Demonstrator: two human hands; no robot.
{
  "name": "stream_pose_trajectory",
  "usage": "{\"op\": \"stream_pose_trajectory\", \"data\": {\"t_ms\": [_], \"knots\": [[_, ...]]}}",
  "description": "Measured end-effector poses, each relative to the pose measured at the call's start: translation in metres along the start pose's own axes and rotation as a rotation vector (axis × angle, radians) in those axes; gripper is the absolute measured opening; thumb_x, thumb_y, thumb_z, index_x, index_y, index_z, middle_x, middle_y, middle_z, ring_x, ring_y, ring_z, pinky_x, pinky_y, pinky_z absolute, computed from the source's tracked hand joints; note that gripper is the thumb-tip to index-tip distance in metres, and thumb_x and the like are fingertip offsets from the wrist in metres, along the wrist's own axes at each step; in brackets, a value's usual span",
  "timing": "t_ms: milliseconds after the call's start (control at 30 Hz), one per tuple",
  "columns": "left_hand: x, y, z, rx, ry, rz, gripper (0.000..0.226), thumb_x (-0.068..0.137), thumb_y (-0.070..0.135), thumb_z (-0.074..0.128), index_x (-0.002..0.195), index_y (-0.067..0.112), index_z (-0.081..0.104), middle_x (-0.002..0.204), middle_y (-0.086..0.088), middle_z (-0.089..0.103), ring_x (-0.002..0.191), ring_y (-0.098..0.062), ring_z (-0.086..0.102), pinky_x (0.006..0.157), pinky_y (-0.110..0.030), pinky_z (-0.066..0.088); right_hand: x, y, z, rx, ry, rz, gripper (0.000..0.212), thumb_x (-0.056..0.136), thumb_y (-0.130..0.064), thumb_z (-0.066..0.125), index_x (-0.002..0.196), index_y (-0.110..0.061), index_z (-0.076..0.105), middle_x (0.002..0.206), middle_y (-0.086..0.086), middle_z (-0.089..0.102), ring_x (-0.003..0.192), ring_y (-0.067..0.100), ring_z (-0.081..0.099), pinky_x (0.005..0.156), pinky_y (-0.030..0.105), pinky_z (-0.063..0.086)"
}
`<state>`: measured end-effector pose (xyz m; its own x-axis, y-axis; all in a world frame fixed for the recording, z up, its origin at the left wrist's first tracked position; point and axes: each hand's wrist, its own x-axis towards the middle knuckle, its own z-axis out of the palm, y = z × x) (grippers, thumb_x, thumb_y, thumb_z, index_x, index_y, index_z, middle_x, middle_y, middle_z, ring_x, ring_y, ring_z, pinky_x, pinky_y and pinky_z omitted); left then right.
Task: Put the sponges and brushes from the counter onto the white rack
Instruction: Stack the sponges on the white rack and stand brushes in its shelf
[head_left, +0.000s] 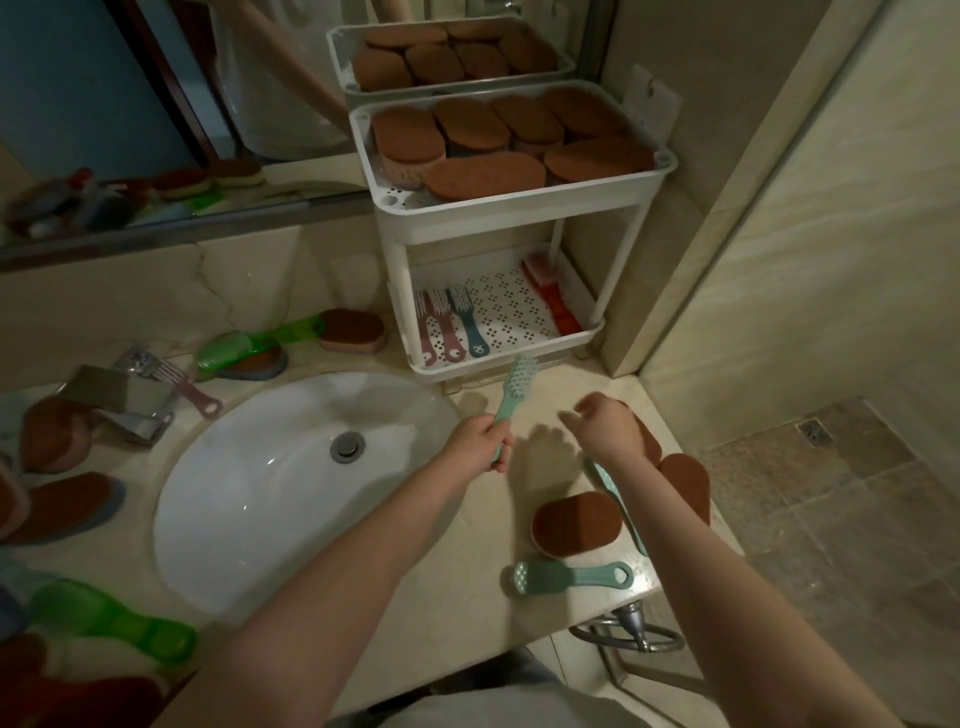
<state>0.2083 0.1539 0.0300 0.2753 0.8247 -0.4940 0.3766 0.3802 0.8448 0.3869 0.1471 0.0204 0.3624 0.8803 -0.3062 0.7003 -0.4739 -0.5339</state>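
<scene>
The left hand (480, 441) grips the mint brush (511, 392) by its handle, just before the white rack (519, 218). It should slide in flat beside the 3 brushes (445, 330) on the lower shelf. The right hand (608, 423) hovers loose, empty.

Bare left grip (479, 442), bare right grip (607, 428), bare forearms (363, 561), grey garment (467, 699) at bottom edge

White rack (519, 218): its top tier is crowded with brown sponges (483, 179). The lower shelf (511, 312) has a bare middle strip between three brushes (447, 327) on its left and a red brush (550, 296) on its right; its front is open. The left hand (480, 441) holds a teal brush (511, 387) just before that opening, with bare worktop (561, 387) beside it.
</scene>
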Motion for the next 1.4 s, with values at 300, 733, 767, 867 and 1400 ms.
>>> {"op": "stream_pose_trajectory", "data": {"t_ms": [300,733,767,867,1400], "knots": [[-0.005,-0.013,-0.010,-0.048,0.058,-0.027,0.030,0.098,0.016,0.039,0.069,0.012,0.048,0.059,-0.005,0.048,0.048,-0.011,0.046,0.049,-0.017,0.040,-0.019,0.037,0.024,-0.621,-0.050,0.059,0.027,0.095,-0.020,0.042,0.119,-0.013,0.051,0.109,0.007,0.064,0.098,0.028,0.063,0.064,0.032,0.043],[-0.008,-0.010,-0.025,-0.174,0.120,-0.018,0.026,0.099,0.020,0.041,0.080,0.015,0.058,0.086,-0.004,0.062,0.082,-0.015,0.058,0.064,-0.023,0.045,0.005,-0.030,0.022,0.293,0.022,-0.186,0.043,0.093,-0.042,0.053,0.124,-0.013,0.058,0.104,0.010,0.067,0.094,0.027,0.061,0.078,0.035,0.048],[-0.009,-0.008,-0.027,-0.218,0.104,-0.040,0.024,0.099,0.021,0.042,0.084,0.016,0.059,0.095,-0.004,0.063,0.091,-0.015,0.059,0.070,-0.026,0.047,0.005,-0.037,0.020,0.495,0.006,-0.143,0.039,0.095,-0.041,0.052,0.118,-0.011,0.060,0.101,0.009,0.067,0.090,0.025,0.062,0.076,0.034,0.048],[-0.015,-0.003,-0.032,-0.353,0.029,-0.090,0.019,0.099,0.022,0.041,0.094,0.015,0.058,0.113,-0.004,0.060,0.111,-0.018,0.055,0.092,-0.037,0.047,0.003,-0.054,0.012,0.982,-0.117,0.024,0.024,0.099,-0.034,0.047,0.101,-0.014,0.060,0.089,0.005,0.062,0.077,0.017,0.056,0.073,0.030,0.047],[-0.019,0.003,-0.029,-0.455,0.095,-0.038,0.021,0.099,0.017,0.042,0.082,0.012,0.055,0.085,-0.003,0.060,0.067,-0.009,0.059,0.061,-0.018,0.046,-0.011,-0.065,0.020,0.693,-0.266,-0.036,0.031,0.091,-0.040,0.058,0.103,-0.015,0.069,0.094,-0.001,0.067,0.064,0.012,0.044,0.061,0.024,0.037]]}}
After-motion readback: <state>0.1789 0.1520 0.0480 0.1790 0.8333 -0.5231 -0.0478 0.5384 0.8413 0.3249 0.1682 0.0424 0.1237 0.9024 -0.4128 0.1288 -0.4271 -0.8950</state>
